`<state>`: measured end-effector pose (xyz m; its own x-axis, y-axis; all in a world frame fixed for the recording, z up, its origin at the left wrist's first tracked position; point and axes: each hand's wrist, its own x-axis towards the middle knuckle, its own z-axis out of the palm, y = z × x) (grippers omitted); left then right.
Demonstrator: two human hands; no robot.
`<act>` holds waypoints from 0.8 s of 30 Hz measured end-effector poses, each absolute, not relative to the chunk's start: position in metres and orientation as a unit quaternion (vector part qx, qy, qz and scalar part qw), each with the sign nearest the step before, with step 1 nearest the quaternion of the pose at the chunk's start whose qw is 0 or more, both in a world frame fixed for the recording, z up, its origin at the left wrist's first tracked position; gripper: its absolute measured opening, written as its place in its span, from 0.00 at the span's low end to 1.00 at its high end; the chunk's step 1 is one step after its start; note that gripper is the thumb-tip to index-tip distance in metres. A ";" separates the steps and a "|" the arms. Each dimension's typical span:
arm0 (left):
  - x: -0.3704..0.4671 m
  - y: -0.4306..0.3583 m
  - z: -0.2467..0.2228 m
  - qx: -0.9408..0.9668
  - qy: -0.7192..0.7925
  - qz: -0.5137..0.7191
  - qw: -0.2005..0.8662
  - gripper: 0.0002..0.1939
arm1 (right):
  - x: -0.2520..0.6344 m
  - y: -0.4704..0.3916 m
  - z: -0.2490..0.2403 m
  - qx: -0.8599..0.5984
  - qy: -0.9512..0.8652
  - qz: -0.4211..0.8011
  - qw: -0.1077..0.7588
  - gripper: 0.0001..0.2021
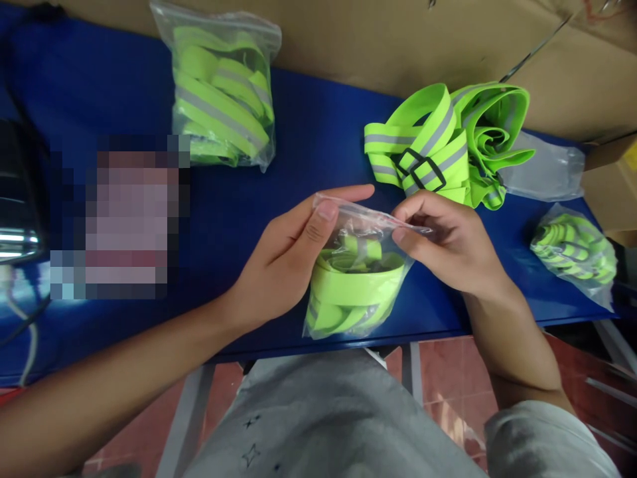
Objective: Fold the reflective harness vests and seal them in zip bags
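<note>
Between my hands is a clear zip-lock bag (358, 292) with a folded neon-yellow reflective strap (361, 289) inside, near the table's front edge. My left hand (293, 255) pinches the left end of the bag's top, thumb in front and index finger stretched out behind. At the right end of the same top edge, the thumb and fingers of my right hand (442, 236) are closed on the plastic. Just beyond my right hand lies a loose heap of neon-yellow reflective straps (432, 143) with grey stripes and black buckles (421, 170).
A filled bag of straps (223, 99) lies at the back left, and another filled bag (574, 249) at the right. A flat clear bag (545, 166) and a cardboard box (614, 179) are at the back right. A blurred-out patch covers something on the blue table (318, 126) at left.
</note>
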<state>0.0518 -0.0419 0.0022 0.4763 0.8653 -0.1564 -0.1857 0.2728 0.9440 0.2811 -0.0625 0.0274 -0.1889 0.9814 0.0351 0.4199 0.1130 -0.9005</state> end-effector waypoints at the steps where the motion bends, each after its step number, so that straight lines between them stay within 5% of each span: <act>1: 0.052 -0.042 0.002 0.479 0.353 0.368 0.714 0.19 | 0.281 -0.062 0.027 -0.531 -0.653 0.409 0.352 0.06; 8: 0.056 -0.041 0.001 0.432 0.388 0.367 0.727 0.22 | 0.286 -0.060 0.029 -0.547 -0.590 0.479 0.352 0.13; 14: 0.056 -0.038 -0.003 0.426 0.399 0.380 0.718 0.11 | 0.292 -0.056 0.032 -0.551 -0.567 0.511 0.338 0.13; 24: 0.056 -0.036 -0.005 0.412 0.385 0.376 0.735 0.12 | 0.290 -0.059 0.023 -0.579 -0.617 0.412 0.339 0.14</act>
